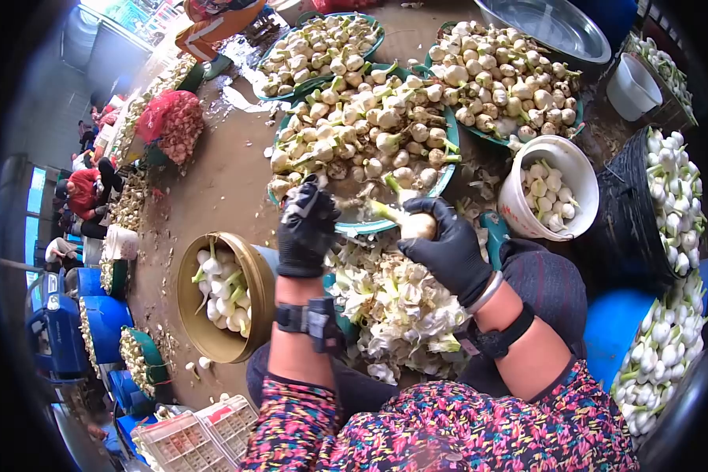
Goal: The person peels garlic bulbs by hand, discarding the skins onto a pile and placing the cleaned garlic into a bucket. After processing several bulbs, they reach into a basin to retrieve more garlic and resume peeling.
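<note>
Head view: right hand (455, 250) pinches bulb (419, 227) between thumb and fingers, above peelings (401, 303); left hand (307, 230) curled, can't tell on what. Best: firm, non-crushing grip, stem (383, 210) exposed toward left hand.

- No word, brand or number can be read.
- Left glove (305, 236): white marking on the back, too blurred to read.
- White bucket (549, 187): small red print on its side, too small to make out.
</note>
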